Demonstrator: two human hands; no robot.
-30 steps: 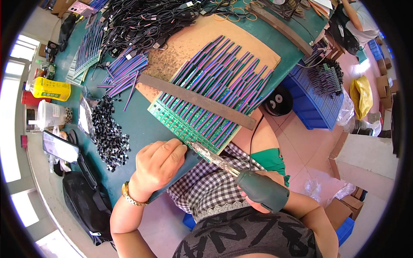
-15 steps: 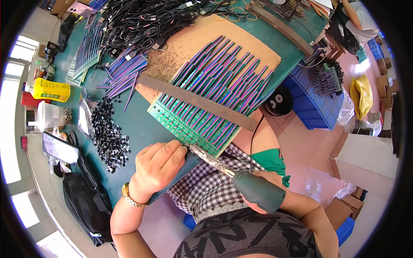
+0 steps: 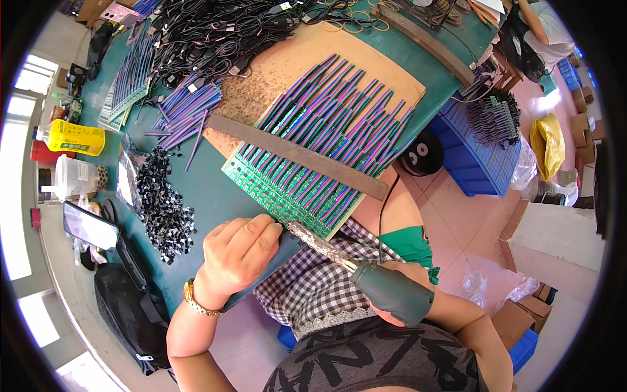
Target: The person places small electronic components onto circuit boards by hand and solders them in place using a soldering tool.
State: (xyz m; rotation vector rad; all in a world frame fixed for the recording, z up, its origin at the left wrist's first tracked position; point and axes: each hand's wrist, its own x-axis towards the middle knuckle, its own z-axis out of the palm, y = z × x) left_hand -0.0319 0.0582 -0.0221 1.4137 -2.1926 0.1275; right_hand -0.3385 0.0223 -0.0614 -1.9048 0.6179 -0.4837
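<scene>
My right hand [image 3: 392,268] is closed round the dark green handle of a soldering iron [image 3: 323,247]. Its blotchy metal barrel reaches up and left to the near edge of a green circuit board panel [image 3: 268,189]. Close to the iron's tip, my left hand [image 3: 240,249] pinches at that same edge, and whatever sits between its fingertips is hidden. Rows of blue, pink and black wires [image 3: 333,124] run from the panel toward the far side. Across them lies a flat brown bar [image 3: 297,155]. Under the panel is a brown board [image 3: 261,72].
Small black connectors [image 3: 163,209] lie heaped left of my left hand, below a pile of loose wire strips [image 3: 189,111]. Black cables [image 3: 215,32] cover the far table. A phone [image 3: 91,225] and yellow bottle [image 3: 75,137] stand left; a blue crate [image 3: 470,150] is at right.
Both hands stay almost in place, with the iron's tip still at the panel's near edge. The whole view has shifted very slightly.
</scene>
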